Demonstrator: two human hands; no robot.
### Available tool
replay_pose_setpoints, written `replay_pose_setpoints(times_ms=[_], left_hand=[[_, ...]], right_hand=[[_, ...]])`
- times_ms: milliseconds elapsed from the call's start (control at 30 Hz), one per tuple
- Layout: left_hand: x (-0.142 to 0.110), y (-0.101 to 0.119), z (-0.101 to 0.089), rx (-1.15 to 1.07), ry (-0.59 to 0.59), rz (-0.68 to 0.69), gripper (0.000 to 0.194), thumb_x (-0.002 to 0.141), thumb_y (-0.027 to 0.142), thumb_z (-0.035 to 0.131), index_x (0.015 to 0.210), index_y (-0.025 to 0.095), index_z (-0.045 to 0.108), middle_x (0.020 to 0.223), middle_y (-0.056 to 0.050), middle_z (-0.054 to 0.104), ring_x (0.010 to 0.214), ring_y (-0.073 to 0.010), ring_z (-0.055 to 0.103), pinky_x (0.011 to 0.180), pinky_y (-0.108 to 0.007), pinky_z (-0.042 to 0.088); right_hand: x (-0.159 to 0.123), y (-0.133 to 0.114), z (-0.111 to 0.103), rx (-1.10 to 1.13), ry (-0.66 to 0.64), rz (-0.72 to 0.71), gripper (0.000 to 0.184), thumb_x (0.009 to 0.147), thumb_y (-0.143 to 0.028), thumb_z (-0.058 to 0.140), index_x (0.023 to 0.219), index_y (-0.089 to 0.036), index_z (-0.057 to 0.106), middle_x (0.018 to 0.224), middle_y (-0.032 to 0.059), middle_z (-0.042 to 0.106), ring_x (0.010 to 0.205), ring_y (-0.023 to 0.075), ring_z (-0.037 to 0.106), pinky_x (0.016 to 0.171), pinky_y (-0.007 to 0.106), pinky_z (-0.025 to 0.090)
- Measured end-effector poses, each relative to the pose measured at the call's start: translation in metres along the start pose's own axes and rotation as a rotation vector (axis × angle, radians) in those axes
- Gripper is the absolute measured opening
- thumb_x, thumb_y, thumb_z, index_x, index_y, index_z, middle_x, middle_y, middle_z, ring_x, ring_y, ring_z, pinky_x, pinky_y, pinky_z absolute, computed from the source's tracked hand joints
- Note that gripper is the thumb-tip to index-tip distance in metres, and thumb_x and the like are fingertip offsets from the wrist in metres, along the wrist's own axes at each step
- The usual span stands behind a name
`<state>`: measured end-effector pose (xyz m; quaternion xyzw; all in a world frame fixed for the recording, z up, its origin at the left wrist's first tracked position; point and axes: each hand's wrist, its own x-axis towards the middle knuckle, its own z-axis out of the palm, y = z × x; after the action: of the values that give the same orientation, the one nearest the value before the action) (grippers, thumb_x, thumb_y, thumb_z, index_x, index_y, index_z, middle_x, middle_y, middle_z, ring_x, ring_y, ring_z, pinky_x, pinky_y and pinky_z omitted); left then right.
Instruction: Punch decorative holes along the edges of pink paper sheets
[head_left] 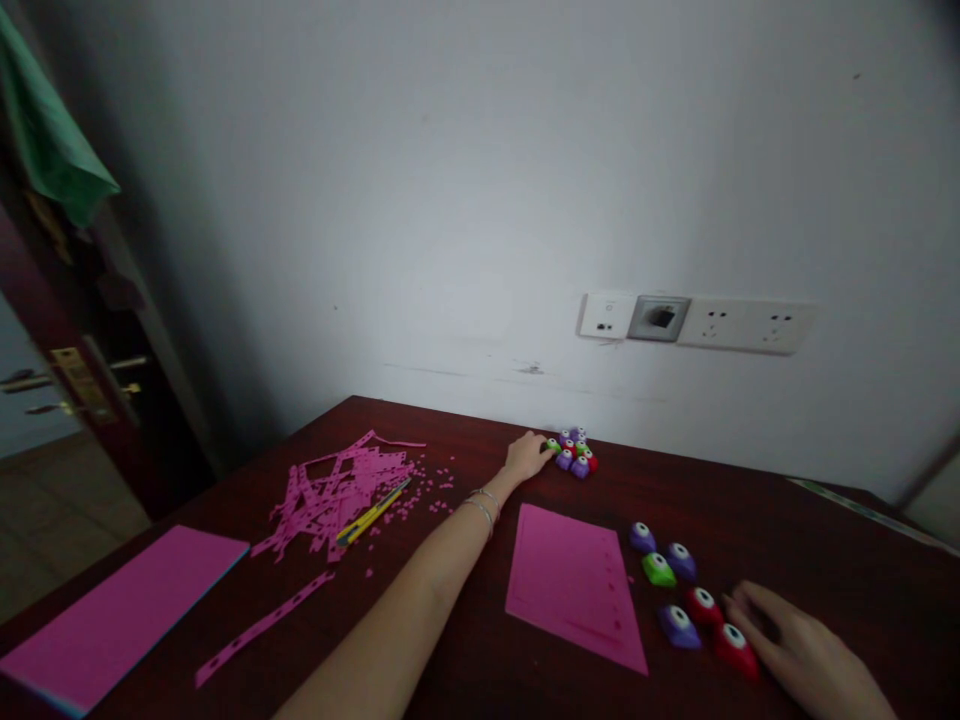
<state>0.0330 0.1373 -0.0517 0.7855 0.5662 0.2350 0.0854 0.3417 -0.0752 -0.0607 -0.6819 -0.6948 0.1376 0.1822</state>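
Note:
My left hand (527,456) reaches far across the table, its fingers closed at a small green craft punch (553,445) with an eye-like white button. That punch sits at the left edge of a tight cluster of purple, green and red craft punches (580,466). At the lower right, my right hand (787,635) is slightly blurred, thumb and forefinger apart. Its fingertips are beside two red craft punches (736,652), perhaps touching them. Near these stand a green punch (658,570) and several purple punches (679,627). A pink sheet (574,585) with a row of marks lies between my hands.
Left of my arm lie a heap of punched pink strips (352,490), scattered confetti, a yellow utility knife (373,512) and one loose strip (262,628). A pink paper stack (131,610) is at the table's left edge. Sockets (739,325) line the wall behind.

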Motion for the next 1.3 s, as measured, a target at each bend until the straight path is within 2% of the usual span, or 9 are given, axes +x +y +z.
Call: replay_pose_setpoints(times_ms=[133,333,533,633,767,900,1033,1167,1300], left_hand=[[0.002,-0.004,0.002,-0.068,0.036,-0.021,0.034,0.082,0.045,0.048,0.100,0.020,0.062,0.097,-0.006,0.059,0.086,-0.0187,0.056,0.073,-0.027,0.042],[0.006,-0.011,0.004,-0.240,0.101,-0.033,0.029,0.077,0.040,0.055,0.088,0.016,0.066,0.078,-0.003,0.061,0.072,-0.0141,0.054,0.066,-0.024,0.039],[0.000,-0.018,0.002,-0.432,0.147,-0.074,0.026,0.074,0.035,0.058,0.086,0.012,0.066,0.073,-0.002,0.060,0.067,-0.0116,0.051,0.061,-0.023,0.038],[-0.007,-0.021,-0.001,-0.514,0.127,-0.088,0.029,0.073,0.036,0.060,0.085,0.011,0.066,0.070,-0.001,0.059,0.063,-0.0103,0.049,0.059,-0.022,0.038],[-0.020,-0.024,-0.009,-0.618,0.020,-0.083,0.033,0.073,0.039,0.060,0.089,0.010,0.065,0.063,0.001,0.056,0.052,-0.0077,0.046,0.051,-0.021,0.038],[-0.033,-0.027,-0.026,-0.690,-0.098,-0.027,0.036,0.073,0.041,0.060,0.090,0.009,0.064,0.061,0.002,0.055,0.049,-0.0065,0.045,0.049,-0.020,0.039],[-0.045,-0.029,-0.055,-0.709,-0.208,0.053,0.039,0.067,0.043,0.065,0.089,0.010,0.066,0.061,0.001,0.056,0.050,-0.0063,0.045,0.049,-0.020,0.037],[-0.057,-0.022,-0.090,-0.678,-0.349,0.219,0.040,0.070,0.044,0.063,0.096,0.012,0.065,0.073,-0.002,0.061,0.054,-0.0070,0.046,0.052,-0.021,0.037],[-0.074,-0.006,-0.122,-0.648,-0.427,0.306,0.037,0.073,0.041,0.062,0.097,0.014,0.064,0.077,-0.002,0.061,0.057,-0.0071,0.047,0.055,-0.022,0.037]], right_hand=[[0.000,-0.001,0.000,-0.011,-0.012,0.010,0.033,0.079,-0.052,0.038,0.071,-0.026,0.055,0.074,0.0024,0.067,0.068,0.0205,0.063,0.059,0.026,0.043],[0.002,0.000,0.001,-0.006,-0.043,0.027,0.034,0.079,-0.053,0.036,0.072,-0.026,0.054,0.076,0.0023,0.066,0.070,0.0203,0.063,0.061,0.027,0.044],[0.003,0.002,0.001,-0.004,-0.051,0.036,0.036,0.078,-0.056,0.035,0.070,-0.026,0.053,0.073,0.0012,0.065,0.068,0.0200,0.063,0.060,0.027,0.044],[0.004,0.006,0.001,0.026,-0.029,0.040,0.037,0.077,-0.057,0.038,0.071,-0.026,0.056,0.073,0.0010,0.066,0.069,0.0204,0.063,0.060,0.026,0.044],[0.008,0.011,0.000,0.120,0.017,0.025,0.037,0.072,-0.058,0.046,0.072,-0.025,0.062,0.071,0.0003,0.068,0.070,0.0211,0.064,0.060,0.025,0.046],[0.010,0.014,-0.008,0.255,0.098,0.001,0.040,0.067,-0.060,0.050,0.072,-0.022,0.065,0.073,0.0008,0.068,0.073,0.0217,0.063,0.064,0.024,0.046],[0.005,-0.001,-0.017,0.311,0.168,0.040,0.045,0.070,-0.060,0.044,0.076,-0.020,0.064,0.056,0.0015,0.060,0.055,0.0185,0.057,0.053,0.025,0.044],[0.003,-0.042,-0.025,0.401,0.151,-0.071,0.039,0.072,-0.056,0.048,0.080,-0.020,0.063,0.073,0.0039,0.066,0.063,0.0186,0.059,0.057,0.025,0.047],[0.009,-0.093,-0.028,0.409,0.129,-0.254,0.034,0.077,-0.049,0.049,0.083,-0.019,0.063,0.077,0.0048,0.066,0.071,0.0186,0.061,0.064,0.026,0.047]])
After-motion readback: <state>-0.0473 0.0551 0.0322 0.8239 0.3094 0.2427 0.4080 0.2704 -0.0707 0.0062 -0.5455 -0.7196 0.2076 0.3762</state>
